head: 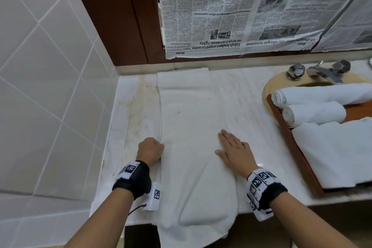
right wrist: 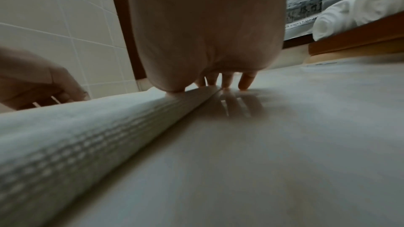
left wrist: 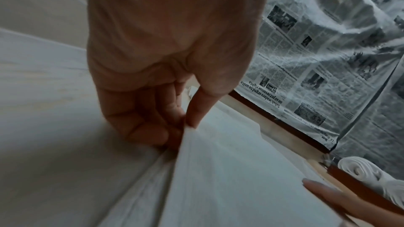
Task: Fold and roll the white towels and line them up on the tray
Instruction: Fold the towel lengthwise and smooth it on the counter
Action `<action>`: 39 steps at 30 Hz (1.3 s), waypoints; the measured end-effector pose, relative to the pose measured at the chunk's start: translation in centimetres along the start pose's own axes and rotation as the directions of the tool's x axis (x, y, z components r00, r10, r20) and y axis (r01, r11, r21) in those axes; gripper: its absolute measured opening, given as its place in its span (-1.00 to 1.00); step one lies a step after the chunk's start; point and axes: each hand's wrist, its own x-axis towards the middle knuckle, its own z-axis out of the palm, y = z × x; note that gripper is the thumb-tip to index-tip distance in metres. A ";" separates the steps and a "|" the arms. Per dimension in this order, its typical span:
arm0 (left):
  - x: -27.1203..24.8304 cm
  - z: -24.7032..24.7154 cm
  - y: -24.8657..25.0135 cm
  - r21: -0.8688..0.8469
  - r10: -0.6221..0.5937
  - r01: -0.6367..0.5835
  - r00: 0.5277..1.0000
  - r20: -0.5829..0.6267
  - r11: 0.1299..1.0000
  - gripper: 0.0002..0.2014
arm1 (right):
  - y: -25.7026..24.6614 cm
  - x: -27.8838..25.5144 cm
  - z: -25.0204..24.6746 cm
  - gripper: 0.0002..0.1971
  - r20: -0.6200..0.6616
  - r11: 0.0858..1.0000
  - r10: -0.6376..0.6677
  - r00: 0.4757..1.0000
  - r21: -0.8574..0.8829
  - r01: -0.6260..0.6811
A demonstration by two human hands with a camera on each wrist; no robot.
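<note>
Between your left thumb and curled fingers (left wrist: pixel 153 127) you pinch the left long edge of the white towel (head: pixel 191 119), your left hand (head: pixel 150 150) clenched round that hem just where it meets the bare table (head: pixel 132 110). Your right hand (head: pixel 234 151) lies flat on the towel's right side, fingers (right wrist: pixel 247 80) straight and released, palm down, grasping nothing; the right wrist view shows the fingertips reaching past the towel's right edge to the table surface. That towel is spread lengthwise from the table's back edge, under the wall, down the middle of the table, and its near end hangs over the front edge between your two forearms. Both wrists wear black bands with white marker tags. Toward the table's right edge, a wooden tray (head: pixel 298 153) sits partly over the sink (head: pixel 267 88). On the tray's far part, two rolled towels (head: pixel 314 113) lie side by side, touching, with their spiral ends facing left. Nearer you on the same tray rests a stack of folded white towels (head: pixel 338 155), just beside the closer roll. Behind the sink stands a metal faucet (head: pixel 322 71) with two handles. Sheets of newspaper (head: pixel 241 10) cover the wall above the back edge, and white tiles (head: pixel 50 66) line the wall along the table's left edge.
</note>
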 end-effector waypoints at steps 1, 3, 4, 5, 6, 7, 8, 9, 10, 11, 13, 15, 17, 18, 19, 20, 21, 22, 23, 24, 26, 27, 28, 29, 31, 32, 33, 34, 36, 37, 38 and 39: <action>0.1 -0.1 0.2 0.047 -0.022 0.021 0.999 0.032 0.999 -0.76 | 0.4 0.0 -0.2 -0.11 0.012 1.000 -0.002 1.000 0.008 0.002; 0.4 -0.2 0.6 0.134 -0.040 0.031 0.997 0.067 0.990 -0.81 | 0.8 0.3 -0.7 -0.27 0.047 1.000 -0.016 0.999 0.028 0.015; 0.6 -0.2 0.8 0.158 -0.037 0.027 0.998 0.060 0.987 -0.82 | 0.9 0.6 -1.2 -0.36 0.059 0.999 -0.029 0.998 0.047 0.026; 0.8 -0.2 1.2 0.159 -0.028 0.021 0.999 0.037 0.987 -0.81 | 1.0 1.0 -1.6 -0.43 0.047 0.997 -0.042 0.998 0.070 0.038; 0.9 -0.1 1.6 0.139 -0.017 0.017 1.000 -0.001 0.990 -0.80 | 1.2 1.5 -2.1 -0.49 0.006 0.995 -0.049 0.999 0.089 0.048; 1.0 -0.1 2.0 0.109 -0.012 0.017 0.999 -0.047 0.994 -0.77 | 1.2 2.1 -2.5 -0.54 -0.056 0.993 -0.048 0.997 0.106 0.053; 1.1 0.0 2.4 0.094 -0.005 0.014 0.996 -0.093 0.996 -0.72 | 1.0 2.6 -2.9 -0.57 -0.111 0.990 -0.041 0.993 0.127 0.055; 1.3 0.0 2.8 0.105 0.006 0.007 0.992 -0.123 0.994 -0.68 | 0.9 3.3 -3.1 -0.58 -0.150 0.988 -0.039 0.988 0.141 0.061; 1.7 0.2 3.2 0.122 0.020 -0.003 0.990 -0.139 0.993 -0.67 | 0.6 4.0 -3.3 -0.57 -0.161 0.987 -0.052 0.986 0.143 0.075; 2.1 0.3 3.4 0.126 0.030 -0.011 0.989 -0.145 0.992 -0.68 | 0.2 4.7 -3.3 -0.54 -0.151 0.987 -0.071 0.986 0.135 0.092; 2.9 0.3 3.7 0.082 0.045 -0.034 0.990 -0.136 0.996 -0.73 | -0.5 6.2 -3.4 -0.48 -0.104 0.989 -0.101 0.989 0.099 0.112; 3.5 0.0 3.6 0.046 0.048 -0.043 0.991 -0.127 0.998 -0.76 | -0.6 7.5 -3.1 -0.44 -0.066 0.993 -0.090 0.994 0.068 0.095; 3.9 -0.3 3.6 0.022 0.043 -0.041 0.992 -0.122 0.999 -0.75 | -0.3 8.3 -2.8 -0.38 -0.024 0.997 -0.061 0.998 0.044 0.062; 4.0 -0.4 3.5 0.002 0.036 -0.036 0.993 -0.114 0.999 -0.74 | 0.0 8.6 -2.6 -0.34 -0.017 0.998 -0.055 0.998 0.023 0.056; 4.1 -0.5 3.5 -0.019 0.023 -0.025 0.994 -0.103 1.000 -0.73 | 0.3 8.7 -2.4 -0.28 -0.020 0.998 -0.055 0.998 0.002 0.055; 4.3 -0.5 3.5 -0.034 0.009 -0.012 0.996 -0.091 0.999 -0.71 | 0.6 8.9 -2.3 -0.25 -0.024 0.998 -0.056 0.998 -0.007 0.056; 4.4 -0.6 3.5 -0.039 -0.010 0.007 0.997 -0.080 0.999 -0.71 | 0.8 9.0 -2.2 -0.26 -0.027 0.999 -0.053 0.998 -0.001 0.053; 4.5 -0.6 3.5 -0.038 -0.027 0.024 0.997 -0.069 0.999 -0.71 | 1.1 9.1 -2.2 -0.27 -0.022 0.999 -0.044 0.999 0.017 0.045; 4.7 -0.6 3.6 -0.023 -0.043 0.042 0.998 -0.051 0.999 -0.73 | 1.4 9.2 -2.2 -0.27 -0.016 0.999 -0.035 0.999 0.037 0.035; 4.7 -0.6 3.7 -0.004 -0.050 0.050 0.998 -0.027 0.999 -0.78 | 1.6 9.2 -2.4 -0.27 -0.008 0.998 -0.027 1.000 0.055 0.027; 4.5 -0.8 4.2 0.041 -0.058 0.057 0.998 0.005 0.998 -0.89 | 1.7 9.5 -3.0 -0.35 -0.028 0.996 -0.030 0.999 0.083 0.032; 4.4 -0.8 4.4 0.063 -0.025 0.026 1.000 -0.013 0.998 -0.83 | 1.6 9.8 -3.3 -0.41 -0.069 0.995 -0.040 0.997 0.090 0.046; 4.4 -0.7 4.5 0.096 0.049 -0.044 0.997 -0.054 0.994 -0.74 | 1.3 10.0 -3.6 -0.44 -0.123 0.993 -0.050 0.991 0.101 0.062; 4.4 -0.5 4.7 0.138 0.144 -0.129 0.984 -0.108 0.982 -0.64 | 1.0 10.3 -3.8 -0.43 -0.172 0.990 -0.062 0.983 0.114 0.082; 4.5 0.4 4.9 0.223 0.331 -0.292 0.929 -0.164 0.930 -0.50 | 0.0 10.8 -3.8 -0.36 -0.205 0.984 -0.130 0.970 0.091 0.151; 4.6 0.9 5.1 0.256 0.383 -0.341 0.913 -0.140 0.905 -0.49 | -0.5 11.2 -3.5 -0.33 -0.167 0.979 -0.181 0.969 0.058 0.193; 4.8 1.5 5.1 0.291 0.396 -0.356 0.914 -0.090 0.888 -0.50 | -1.1 11.5 -3.1 -0.33 -0.110 0.973 -0.227 0.968 0.026 0.231; 5.0 2.1 5.1 0.332 0.384 -0.351 0.923 -0.035 0.876 -0.47 | -1.6 11.8 -2.7 -0.34 -0.051 0.967 -0.255 0.966 0.001 0.256; 5.7 3.0 4.5 0.430 0.345 -0.323 0.938 0.028 0.843 -0.39 | -1.9 12.3 -2.1 -0.37 0.019 0.966 -0.258 0.966 -0.031 0.258; 6.0 3.1 4.2 0.459 0.330 -0.306 0.943 0.028 0.834 -0.39 | -1.6 12.6 -1.9 -0.37 0.035 0.968 -0.246 0.969 -0.041 0.247; 6.4 2.9 3.9 0.458 0.312 -0.285 0.950 0.018 0.842 -0.42 | -1.3 12.8 -1.7 -0.36 0.044 0.970 -0.235 0.971 -0.049 0.237; 6.6 2.7 3.8 0.439 0.289 -0.261 0.957 0.005 0.859 -0.45 | -0.8 12.9 -1.7 -0.36 0.049 0.972 -0.226 0.973 -0.058 0.229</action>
